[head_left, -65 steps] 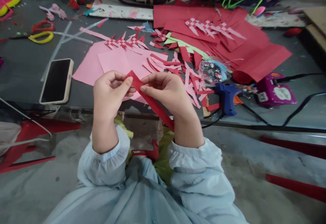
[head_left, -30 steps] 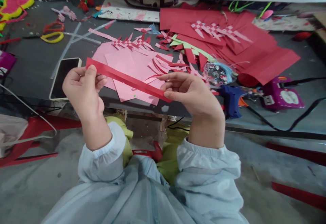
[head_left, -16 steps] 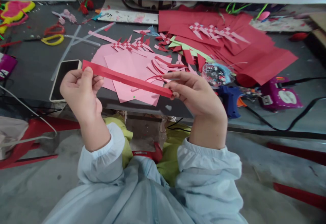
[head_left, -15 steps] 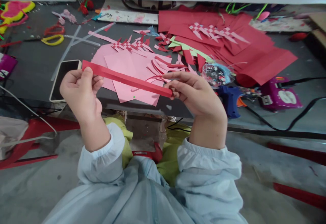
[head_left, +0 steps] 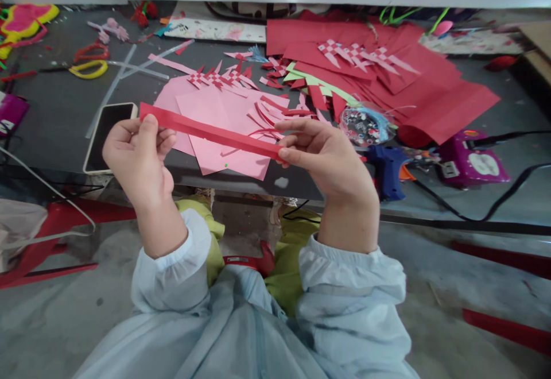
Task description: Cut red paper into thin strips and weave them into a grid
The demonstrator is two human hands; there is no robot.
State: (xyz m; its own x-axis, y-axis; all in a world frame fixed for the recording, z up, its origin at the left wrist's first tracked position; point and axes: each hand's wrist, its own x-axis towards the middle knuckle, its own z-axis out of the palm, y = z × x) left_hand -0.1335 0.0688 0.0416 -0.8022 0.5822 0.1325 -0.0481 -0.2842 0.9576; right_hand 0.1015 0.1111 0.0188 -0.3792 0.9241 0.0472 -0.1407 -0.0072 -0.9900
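We find the left hand pinching one end of a red paper strip between thumb and bent fingers. The right hand pinches the other end, thumb below and forefinger reaching past it. The strip is held up between the two, sloping down toward the right hand, with a line along its length that we take for a fold.

We judge the step in hand to be the handling of this single strip, drawn out near straight for fold and edges to be looked over. In our judgement, the next move calls for both pinches to be even and the pull light, since thin paper could tear or crease askew.

Beneath the strip lie pink sheets, with loose cut strips on and beside them. Just beside the left hand is a phone; near the right hand, a blue glue gun. Farther out we note checkered woven pieces, a bag of beads, red sheets in an uneven stack, and yellow-handled scissors, all on a dark table.
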